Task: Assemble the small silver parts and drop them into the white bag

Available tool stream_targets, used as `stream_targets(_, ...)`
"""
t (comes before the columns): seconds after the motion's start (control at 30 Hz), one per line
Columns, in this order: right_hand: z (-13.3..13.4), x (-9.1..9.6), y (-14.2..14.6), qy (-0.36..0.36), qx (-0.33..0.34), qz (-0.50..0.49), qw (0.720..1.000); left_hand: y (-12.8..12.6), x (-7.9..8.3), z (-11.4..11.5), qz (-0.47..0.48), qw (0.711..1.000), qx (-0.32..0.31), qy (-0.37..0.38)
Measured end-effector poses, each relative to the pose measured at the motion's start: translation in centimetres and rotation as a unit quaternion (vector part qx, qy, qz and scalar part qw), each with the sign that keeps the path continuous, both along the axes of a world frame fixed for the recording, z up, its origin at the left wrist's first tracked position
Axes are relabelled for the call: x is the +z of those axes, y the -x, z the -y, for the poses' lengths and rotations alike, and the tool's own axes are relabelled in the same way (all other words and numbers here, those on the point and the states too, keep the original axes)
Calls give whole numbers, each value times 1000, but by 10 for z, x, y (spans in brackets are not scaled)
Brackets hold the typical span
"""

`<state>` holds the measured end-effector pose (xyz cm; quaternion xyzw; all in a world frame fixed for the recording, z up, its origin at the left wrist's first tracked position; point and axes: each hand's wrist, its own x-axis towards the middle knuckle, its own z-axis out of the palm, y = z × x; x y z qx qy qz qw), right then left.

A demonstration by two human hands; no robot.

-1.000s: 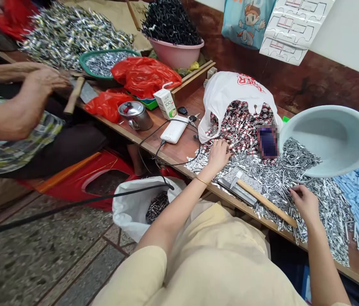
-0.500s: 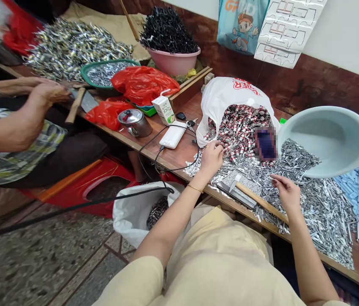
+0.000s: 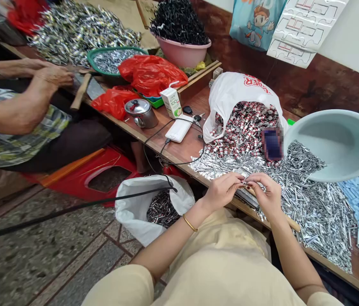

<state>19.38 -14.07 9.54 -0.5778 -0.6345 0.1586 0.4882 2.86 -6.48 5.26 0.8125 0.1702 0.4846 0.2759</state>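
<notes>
Landmark: white plastic bag [image 3: 233,90] on the worktop [image 3: 195,98]. Nearest zone: both hands in front of the bag, at the worktop's near edge. Left hand [image 3: 223,190]: thumb and fingers closed in a pinch. Right hand [image 3: 267,195]: likewise, fingertips meeting the left's. A small piece [image 3: 244,184] sits between them; too small and covered to identify. White sack [image 3: 134,208]: front-left of the bag, below worktop level, dark parts [image 3: 163,210] inside. Hammer [image 3: 294,224]: front-right of the bag, mostly hidden by the right hand. Silver metal parts [image 3: 322,221]: loose, spread before the bag and rightward. Red-banded parts [image 3: 241,131]: spilling from the bag's mouth. Right of the bag: grey basin [image 3: 341,127]. Left of it: power bank [image 3: 179,128], then metal cup [image 3: 145,119]. Behind-left of it: pink tub [image 3: 184,53], heaped with black strips [image 3: 181,25].
</notes>
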Motion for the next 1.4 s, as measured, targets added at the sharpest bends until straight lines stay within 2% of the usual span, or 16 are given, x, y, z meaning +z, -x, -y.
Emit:
stream_targets(0.17, 9, -2, 10, -14, -36, -33, 999, -1, 3, 8, 26, 999, 6, 26)
stream_targets(0.37, 12, -12, 14, -10, -38, -76, 996, 0, 16, 18, 55, 996, 62, 26)
stream_targets(0.57, 15, -36, 14, 68, -27, -202, 977, 0, 14, 21, 35, 990, 97, 99)
stream_targets(0.63, 17, -38, 12, 73, -30, -193, 978, 1, 11, 20, 5, 991, 100, 89)
stream_targets(0.77, 21, -25, 3, 50, -17, -75, 996, 5, 9, 19, -48, 996, 68, 35)
stream_targets(0.87, 23, -13, -2, 41, 8, -18, 999, 7, 13, 20, -51, 995, 65, 52)
stream_targets(1.0, 24, -9, -2, 30, 25, -16, 999, 10, 20, 22, -49, 991, 78, 100)
stream_targets(1.23, 23, -18, 1, 41, 34, -38, 998, 16, 32, 12, -159, 987, -3, -35)
stream_targets(1.3, 23, -16, 0, 44, 41, -54, 997, 20, 34, 6, -161, 985, -23, -48)
stream_targets(1.4, 23, -13, -2, 53, 43, -78, 995, 24, 35, 2, -122, 991, -43, -26)
